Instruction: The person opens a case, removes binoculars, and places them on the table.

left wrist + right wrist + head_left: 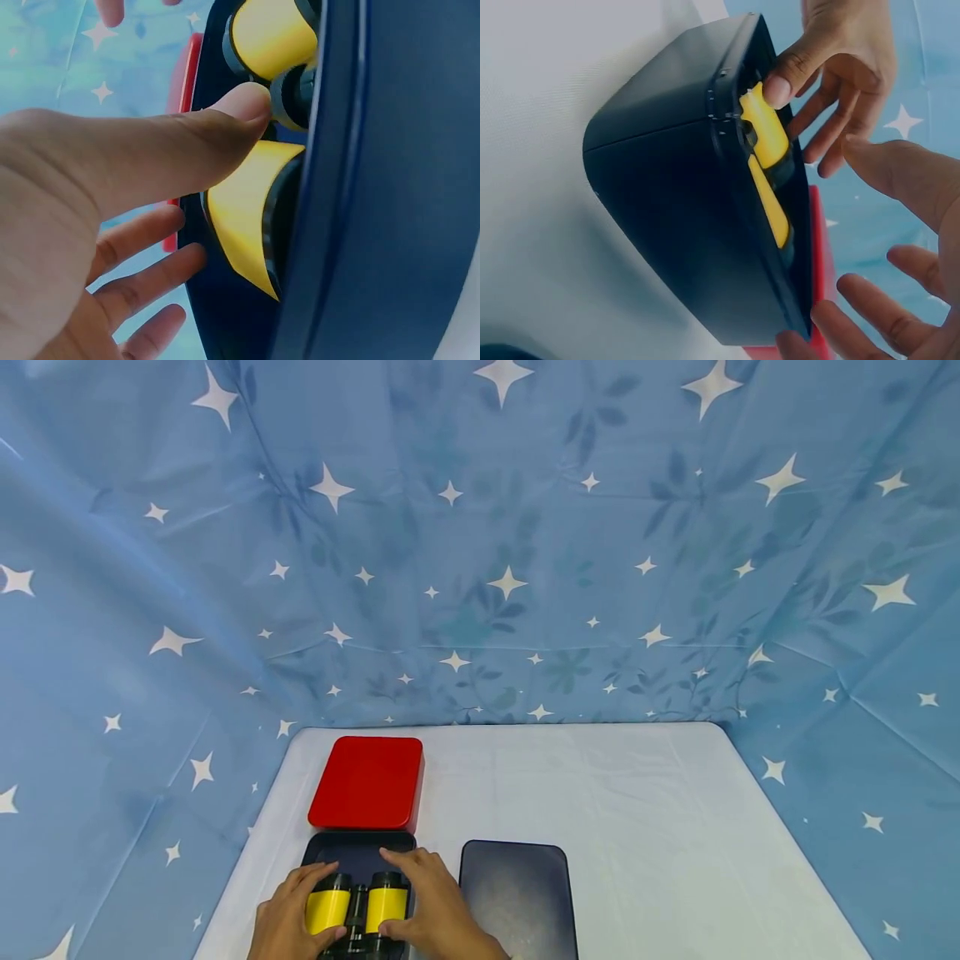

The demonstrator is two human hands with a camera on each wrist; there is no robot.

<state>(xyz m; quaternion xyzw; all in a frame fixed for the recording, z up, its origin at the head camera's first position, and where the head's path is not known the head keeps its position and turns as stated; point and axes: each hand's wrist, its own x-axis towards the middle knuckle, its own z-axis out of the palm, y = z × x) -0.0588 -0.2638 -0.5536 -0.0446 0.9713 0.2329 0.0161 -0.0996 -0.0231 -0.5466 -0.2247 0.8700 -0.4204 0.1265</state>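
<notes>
A pair of yellow and black binoculars (386,903) lies inside a deep dark box (660,180). On its left is my left hand (283,914), the thumb stretched over the yellow barrel and the other fingers spread along the far side. My right hand (438,906) arches around the right barrel in the head view. Seen from the right wrist, that hand stands off the binoculars with its fingers spread by the box rim. Neither hand is curled tight around a barrel. The lower end of the binoculars is cut off in the head view.
A red box (367,785) stands right behind the dark box. To the right, a dark rectangular lid (517,902) lies on the white table (660,843). Blue cloth with white stars (525,527) hangs behind and at both sides.
</notes>
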